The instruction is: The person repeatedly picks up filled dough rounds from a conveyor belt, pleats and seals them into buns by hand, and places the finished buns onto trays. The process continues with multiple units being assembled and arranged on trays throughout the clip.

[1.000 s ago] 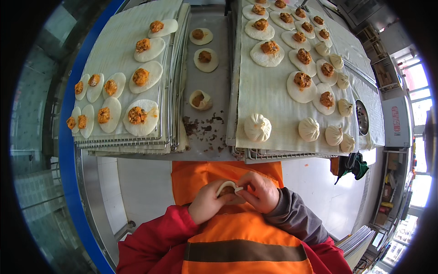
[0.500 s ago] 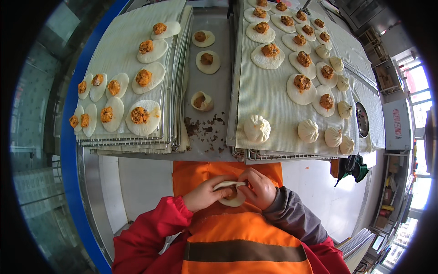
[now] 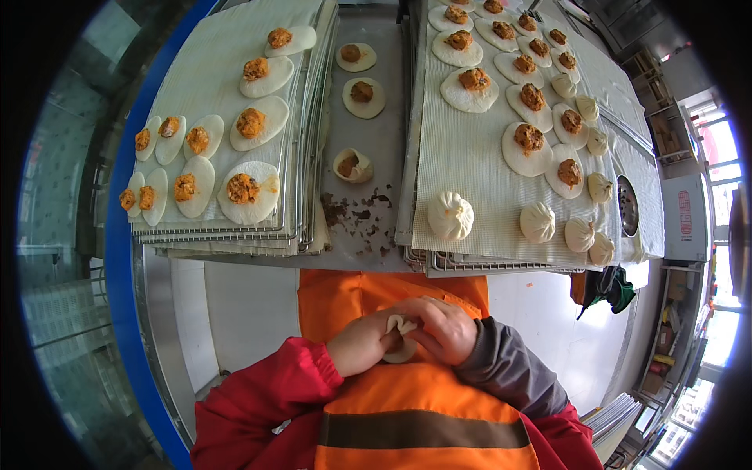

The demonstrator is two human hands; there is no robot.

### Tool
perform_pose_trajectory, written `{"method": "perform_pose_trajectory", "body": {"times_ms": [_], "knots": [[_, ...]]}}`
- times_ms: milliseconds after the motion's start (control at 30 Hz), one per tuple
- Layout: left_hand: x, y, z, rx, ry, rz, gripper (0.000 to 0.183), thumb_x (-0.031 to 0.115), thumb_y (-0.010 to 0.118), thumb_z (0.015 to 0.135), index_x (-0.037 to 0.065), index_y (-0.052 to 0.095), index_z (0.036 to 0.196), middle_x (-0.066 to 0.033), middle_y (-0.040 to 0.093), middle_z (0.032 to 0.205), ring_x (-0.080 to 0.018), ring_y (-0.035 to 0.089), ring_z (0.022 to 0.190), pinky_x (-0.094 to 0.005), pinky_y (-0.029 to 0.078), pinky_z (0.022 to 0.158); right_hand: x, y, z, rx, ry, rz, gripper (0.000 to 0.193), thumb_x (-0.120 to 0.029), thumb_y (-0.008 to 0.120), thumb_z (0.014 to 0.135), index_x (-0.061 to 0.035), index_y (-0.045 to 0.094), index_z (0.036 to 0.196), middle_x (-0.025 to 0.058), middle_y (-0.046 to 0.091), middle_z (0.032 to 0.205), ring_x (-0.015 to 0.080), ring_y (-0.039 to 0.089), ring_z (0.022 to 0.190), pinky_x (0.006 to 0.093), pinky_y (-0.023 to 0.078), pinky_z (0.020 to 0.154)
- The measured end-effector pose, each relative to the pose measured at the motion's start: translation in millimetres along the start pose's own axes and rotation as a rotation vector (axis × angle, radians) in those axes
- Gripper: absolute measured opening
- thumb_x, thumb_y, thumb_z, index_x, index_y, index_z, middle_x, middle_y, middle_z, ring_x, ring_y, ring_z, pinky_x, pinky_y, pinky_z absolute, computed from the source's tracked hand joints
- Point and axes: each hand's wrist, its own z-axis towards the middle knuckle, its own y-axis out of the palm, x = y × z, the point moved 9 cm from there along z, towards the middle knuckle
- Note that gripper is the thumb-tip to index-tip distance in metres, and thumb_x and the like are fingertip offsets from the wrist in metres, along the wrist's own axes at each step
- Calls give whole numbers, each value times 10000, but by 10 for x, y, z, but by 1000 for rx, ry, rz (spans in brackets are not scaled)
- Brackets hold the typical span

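Observation:
Close in front of my orange apron, my left hand point(image 3: 362, 341) cups a round of bun dough point(image 3: 400, 352) from the left. On its right side my right hand point(image 3: 443, 329) pinches the edge, where the dough stands up in folds. Both hands are closed on this one bun, and their fingers overlap and hide most of it, filling included. Beyond them, a half-gathered bun point(image 3: 352, 166) and flat dough rounds with filling point(image 3: 364, 98) lie on the grey metal table point(image 3: 368, 23).
Left, a stack of cloth-covered racks point(image 3: 211, 78) carries several filled dough rounds point(image 3: 249, 188). Another cloth-covered stack point(image 3: 470, 157) at right holds filled rounds point(image 3: 526, 149) and several pleated buns point(image 3: 450, 215). Brown scraps point(image 3: 360, 223) litter the table between them. A perforated metal bowl point(image 3: 627, 205) sits far right.
My hands have come closer together over the dough. Its opening, which showed the filling, is now gathered into folds and mostly covered by my fingers. The view has shifted slightly.

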Motion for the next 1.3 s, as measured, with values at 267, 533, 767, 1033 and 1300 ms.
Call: {"method": "perform_pose_trajectory", "body": {"times_ms": [267, 533, 767, 1033, 1300], "knots": [[-221, 54, 135, -159, -115, -109, 397, 83, 521, 958, 74, 487, 1354, -111, 623, 1179, -164, 593, 1071, -306, 472, 934, -23, 77, 19, -34, -49, -182, 250, -87, 660, 787, -55, 607, 1029, 106, 603, 920, 289, 622, 801, 383, 518, 707], [-257, 25, -30, 123, -211, -578, 318, 86, 472, 1020, 38, 495, 1333, -66, 608, 1152, -139, 582, 1041, -277, 463, 917, -19, -55, 47, 44, -154, -206, 223, -83, 674, 795, -40, 603, 1002, 111, 607, 938, 307, 623, 830, 386, 524, 718], [-112, -11, 50, 38, -37, -290, 358, 18, 455, 984, 25, 477, 1341, -85, 601, 1131, -175, 569, 1042, -281, 452, 928, -152, 74, 40, -63, -214, -364, 222, -63, 672, 798, -36, 599, 1005, 117, 610, 947, 310, 627, 840, 385, 529, 733], [-173, -55, 36, 145, -98, -526, 410, 16, 498, 973, 3, 431, 1377, -108, 572, 1226, -192, 553, 1133, -301, 439, 974, 20, -43, 44, 36, -110, -235, 301, -41, 664, 758, -34, 608, 1054, 127, 618, 943, 331, 620, 819, 394, 516, 730], [-35, -44, 41, 175, 104, -171, 401, -22, 493, 951, 9, 455, 1349, -138, 578, 1162, -247, 583, 1079, -331, 451, 964, -48, 16, 13, -11, -178, -319, 284, -32, 643, 781, -43, 599, 1061, 148, 620, 933, 339, 635, 852, 411, 525, 729]]}}
